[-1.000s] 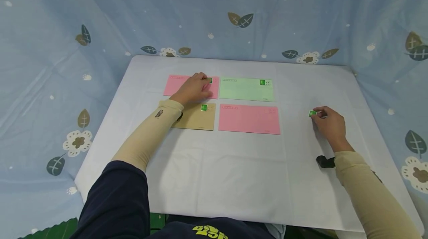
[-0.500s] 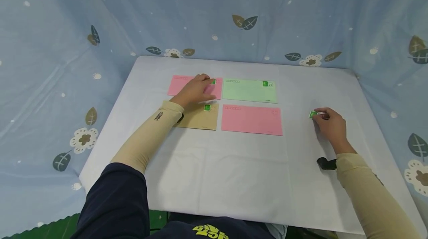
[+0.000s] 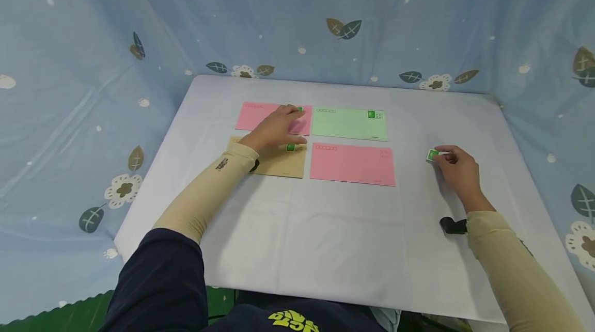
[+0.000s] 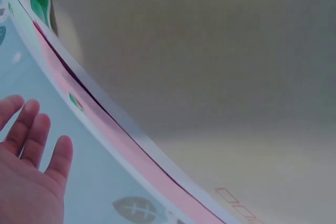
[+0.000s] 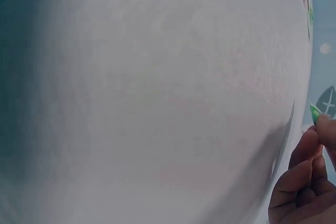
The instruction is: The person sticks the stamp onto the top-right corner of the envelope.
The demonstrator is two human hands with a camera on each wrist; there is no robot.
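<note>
My left hand [image 3: 274, 128] is over the far-left pink envelope [image 3: 255, 113] and the tan envelope [image 3: 282, 166], its fingers fairly straight and spread, holding nothing. The left wrist view shows these fingers [image 4: 59, 158] apart from the paper. Partly covered by the fingertips is a green stamp [image 3: 299, 109] on that pink envelope; the thumb lies close to the tan envelope's stamp [image 3: 290, 147]. On the right, my right hand [image 3: 460, 169] pinches another green stamp [image 3: 433, 155] between thumb and fingertips, above the white table.
A light green envelope [image 3: 348, 126] bearing a green stamp [image 3: 371, 114] lies at the back. In front of it sits a second pink envelope [image 3: 352, 164], no stamp on it. The white-covered table [image 3: 344, 244] meets a patterned blue curtain [image 3: 288, 1] at the back and sides.
The left hand has drawn slightly nearer and right across the envelopes, its thumb moving down to the tan envelope's stamp. The right hand keeps hold of its stamp in nearly the same spot.
</note>
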